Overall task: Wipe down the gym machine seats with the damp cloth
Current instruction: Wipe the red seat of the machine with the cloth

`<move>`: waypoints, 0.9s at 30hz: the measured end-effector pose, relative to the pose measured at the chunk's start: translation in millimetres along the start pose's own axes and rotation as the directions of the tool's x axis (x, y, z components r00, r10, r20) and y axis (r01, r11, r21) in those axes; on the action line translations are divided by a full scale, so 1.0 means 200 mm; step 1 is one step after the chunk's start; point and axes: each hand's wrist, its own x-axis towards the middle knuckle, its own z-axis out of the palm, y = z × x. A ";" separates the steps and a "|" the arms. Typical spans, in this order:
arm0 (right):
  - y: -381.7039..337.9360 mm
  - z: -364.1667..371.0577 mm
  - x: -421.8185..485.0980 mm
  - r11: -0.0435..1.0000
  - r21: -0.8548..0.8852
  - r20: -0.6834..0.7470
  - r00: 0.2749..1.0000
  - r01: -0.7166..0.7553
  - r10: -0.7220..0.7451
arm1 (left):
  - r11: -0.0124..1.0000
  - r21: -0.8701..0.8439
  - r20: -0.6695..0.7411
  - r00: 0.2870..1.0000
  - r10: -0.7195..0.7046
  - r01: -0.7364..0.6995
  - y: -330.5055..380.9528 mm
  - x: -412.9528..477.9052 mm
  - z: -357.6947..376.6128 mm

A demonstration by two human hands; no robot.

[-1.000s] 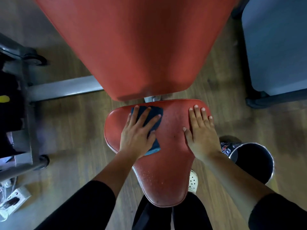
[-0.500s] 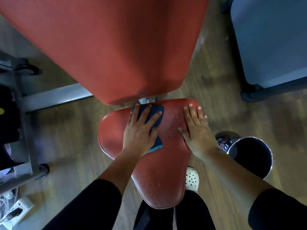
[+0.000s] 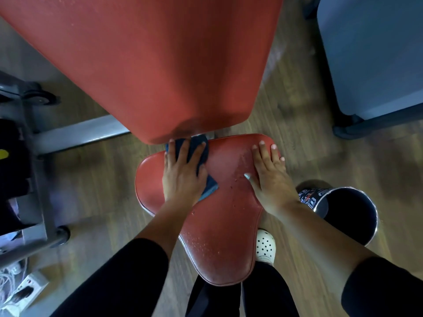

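A red padded seat [image 3: 219, 227] with water drops on it fills the middle of the view, under a large red backrest pad [image 3: 146, 62]. My left hand [image 3: 183, 177] presses flat on a dark blue cloth [image 3: 196, 147] at the seat's far left edge, right where the seat meets the backrest. The cloth's near corner sticks out beside my palm. My right hand [image 3: 270, 177] rests flat with straight fingers on the seat's far right part, holding nothing.
A dark bucket [image 3: 343, 213] stands on the wooden floor just right of the seat. A grey machine frame [image 3: 75, 133] runs along the left. A grey-blue padded block [image 3: 375, 53] sits at the upper right. A white power strip [image 3: 25, 289] lies at bottom left.
My left hand has pushed the cloth away from me, up to the seat's far edge under the backrest. My right hand has stayed in place on the seat.
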 end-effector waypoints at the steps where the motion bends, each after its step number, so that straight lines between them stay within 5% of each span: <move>1: -0.01 0.00 0.00 1.000 -0.004 -0.006 1.000 -0.009 0.009 | 0.999 -0.010 -0.008 0.999 -0.049 0.049 0.04 0.02 0.00; 7: -0.18 0.05 0.05 0.992 -0.022 0.056 0.991 0.122 -0.120 | 0.968 0.033 0.028 0.969 0.247 -0.247 -0.06 -0.16 0.01; 12: -0.21 0.06 0.07 0.990 -0.088 0.079 0.991 0.114 -0.107 | 0.997 -0.017 -0.093 0.992 -0.080 0.079 -0.23 -0.17 -0.03; 15: -0.21 0.06 0.07 0.988 -0.090 0.087 0.989 0.126 -0.118 | 0.988 -0.013 -0.091 0.984 -0.156 0.156 -0.15 -0.08 -0.04; 21: -0.21 0.05 0.07 0.991 -0.069 0.103 0.989 0.113 -0.106 | 0.974 0.036 -0.029 0.974 0.223 -0.222 -0.22 -0.28 -0.01; 25: -0.21 0.05 0.07 0.990 -0.088 0.105 0.989 0.114 -0.104 | 0.988 -0.017 -0.104 0.983 -0.153 0.152 -0.25 -0.21 -0.05; 27: -0.22 0.05 0.06 0.988 -0.097 0.097 0.989 0.119 -0.109 | 0.975 -0.035 -0.105 0.969 -0.223 0.220 -0.16 -0.12 -0.04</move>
